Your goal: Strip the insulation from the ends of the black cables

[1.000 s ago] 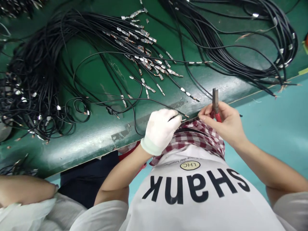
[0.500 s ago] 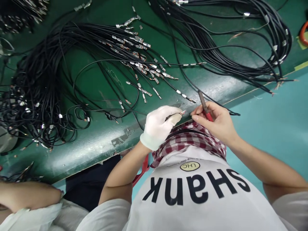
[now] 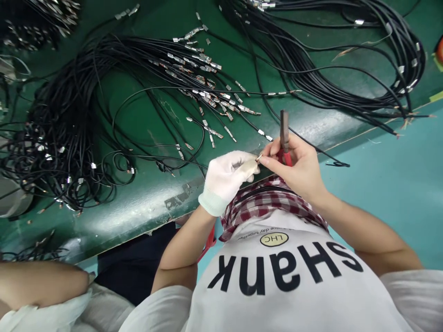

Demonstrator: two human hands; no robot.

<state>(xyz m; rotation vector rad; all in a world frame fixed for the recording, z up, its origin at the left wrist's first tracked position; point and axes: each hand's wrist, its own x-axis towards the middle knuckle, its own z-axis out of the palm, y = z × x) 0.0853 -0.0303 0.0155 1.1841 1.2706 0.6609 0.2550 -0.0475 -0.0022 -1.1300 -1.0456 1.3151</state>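
Note:
My left hand (image 3: 224, 177), in a white glove, is closed on a black cable near the edge of the green table. The cable's stripped wire end (image 3: 259, 158) pokes out past the gloved thumb and forefinger. At that tip, the thumb and forefinger of my bare right hand (image 3: 299, 166) pinch the wire strands. Pliers (image 3: 284, 129) with red handles are held in the same hand, their dark jaws pointing away from me. Most of their handles are hidden by the palm and fingers.
On the green table (image 3: 162, 184) lies a large bundle of black cables (image 3: 79, 78) with silvery metal crimps. Another looped bundle (image 3: 311, 78) lies at the far right, its stripped ends at the table edge. A co-worker's arm (image 3: 41, 283) reaches in at lower left.
My right hand has moved left and now meets the wire end at my left hand. The pliers have swung more upright. The view has shifted slightly.

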